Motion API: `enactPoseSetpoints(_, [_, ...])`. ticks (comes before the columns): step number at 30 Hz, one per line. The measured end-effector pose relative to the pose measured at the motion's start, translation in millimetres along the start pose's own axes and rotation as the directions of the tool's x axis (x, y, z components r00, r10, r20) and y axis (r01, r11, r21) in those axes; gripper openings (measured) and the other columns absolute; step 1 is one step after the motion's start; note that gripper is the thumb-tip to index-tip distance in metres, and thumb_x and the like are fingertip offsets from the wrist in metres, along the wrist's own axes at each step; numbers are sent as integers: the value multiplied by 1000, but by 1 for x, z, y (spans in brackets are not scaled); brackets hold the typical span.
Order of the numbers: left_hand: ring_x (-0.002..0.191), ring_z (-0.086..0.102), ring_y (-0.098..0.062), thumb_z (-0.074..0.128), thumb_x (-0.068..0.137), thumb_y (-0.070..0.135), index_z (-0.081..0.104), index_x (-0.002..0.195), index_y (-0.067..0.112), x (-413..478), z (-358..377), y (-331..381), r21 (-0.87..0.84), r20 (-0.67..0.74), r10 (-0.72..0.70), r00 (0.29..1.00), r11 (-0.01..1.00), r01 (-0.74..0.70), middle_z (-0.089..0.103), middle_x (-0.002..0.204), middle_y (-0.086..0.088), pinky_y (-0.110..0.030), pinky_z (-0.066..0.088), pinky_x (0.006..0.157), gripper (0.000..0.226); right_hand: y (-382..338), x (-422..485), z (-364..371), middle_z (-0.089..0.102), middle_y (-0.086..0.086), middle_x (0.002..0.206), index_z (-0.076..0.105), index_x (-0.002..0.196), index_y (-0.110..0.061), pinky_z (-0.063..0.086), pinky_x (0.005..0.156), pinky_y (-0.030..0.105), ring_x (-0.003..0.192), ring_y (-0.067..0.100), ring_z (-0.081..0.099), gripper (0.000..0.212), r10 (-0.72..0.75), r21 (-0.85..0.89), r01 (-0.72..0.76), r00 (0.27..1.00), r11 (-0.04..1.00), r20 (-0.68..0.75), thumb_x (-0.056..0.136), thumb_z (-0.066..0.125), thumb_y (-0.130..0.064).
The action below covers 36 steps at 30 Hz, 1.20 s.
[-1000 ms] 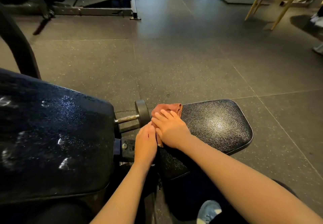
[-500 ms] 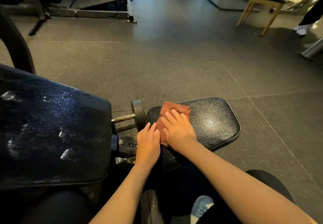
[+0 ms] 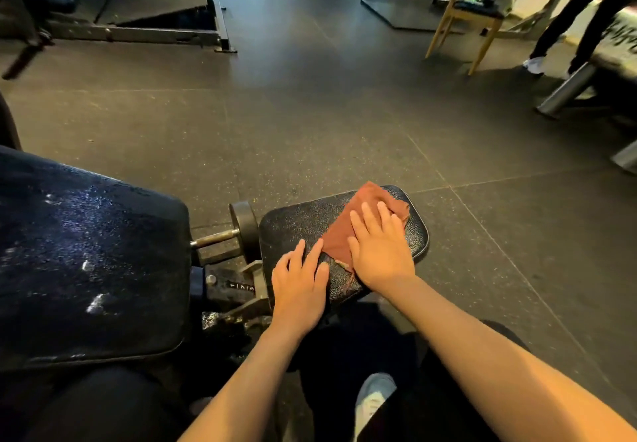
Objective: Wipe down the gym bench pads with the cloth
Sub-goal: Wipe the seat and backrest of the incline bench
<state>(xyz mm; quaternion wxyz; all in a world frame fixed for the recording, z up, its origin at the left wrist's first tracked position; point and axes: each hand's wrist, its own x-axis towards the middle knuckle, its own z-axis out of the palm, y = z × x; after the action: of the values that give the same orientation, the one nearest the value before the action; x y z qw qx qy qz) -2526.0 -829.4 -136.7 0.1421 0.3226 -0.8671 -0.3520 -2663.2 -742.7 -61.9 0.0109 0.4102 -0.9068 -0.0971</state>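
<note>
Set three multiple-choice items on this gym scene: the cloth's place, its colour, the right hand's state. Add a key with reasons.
1. The cloth lies: A in a bucket; B on the small pad; C over a shoulder.
2. Its colour: A reddish-brown; B white; C green.
3. The right hand is: A a fist; B flat on the cloth; C lifted clear.
Key: B, it covers the pad's far end; A, the fabric looks rust; B, straight fingers press it.
</note>
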Motion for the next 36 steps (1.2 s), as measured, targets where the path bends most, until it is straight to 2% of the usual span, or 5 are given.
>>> enactPoseSetpoints(8, [143, 22, -15, 15, 100, 51, 35, 152, 42, 7, 4, 6, -99, -13, -71, 997, 993, 69, 27, 163, 10, -46, 14, 121, 56, -20, -10, 4, -9, 5, 167, 8, 160, -26, -9, 122, 48, 151, 31, -20, 60, -157, 58, 154, 986, 986, 51, 104, 17, -46])
enactPoseSetpoints(13, [140, 17, -16, 20, 108, 40, 29, 153, 43, 14, -7, 27, 1, 44, -79, 996, 997, 79, 20, 163, 16, -40, 9, 116, 47, 18, 5, -4, -13, 16, 165, 2, 160, -21, -10, 121, 53, 149, 37, -22, 62, 108, 84, -107, 994, 991, -9, 105, 19, -45])
enactPoseSetpoints(19, [134, 36, -21, 24, 104, 45, 43, 148, 38, 46, -15, 26, -98, -14, -88, 996, 991, 86, 43, 154, 12, -41, 24, 111, 49, 6, 22, -7, -3, 1, 168, 10, 159, -29, -6, 122, 49, 152, 30, -15, 57, -142, 84, 139, 989, 987, 33, 105, 19, -45])
enactPoseSetpoints(25, [140, 27, -18, 27, 108, 39, 40, 151, 37, 59, -10, 25, 2, 12, -22, 1000, 1000, 22, 32, 159, 15, -41, 19, 116, 45, 29, 47, -14, -8, 15, 166, 6, 160, -22, -5, 122, 54, 151, 38, -14, 61, 116, 119, -113, 993, 986, -20, 105, 18, -44])
enactPoseSetpoints(36, [99, 58, -19, 29, 103, 29, 60, 107, 25, 60, -16, -27, -156, -223, 21, 974, 986, -57, 62, 103, 7, -49, 45, 94, 32, -43, 93, 1, 34, 3, 157, 33, 150, -28, 9, 119, 51, 145, 34, 20, 48, -249, 68, 247, 969, 967, 10, 104, 26, -40])
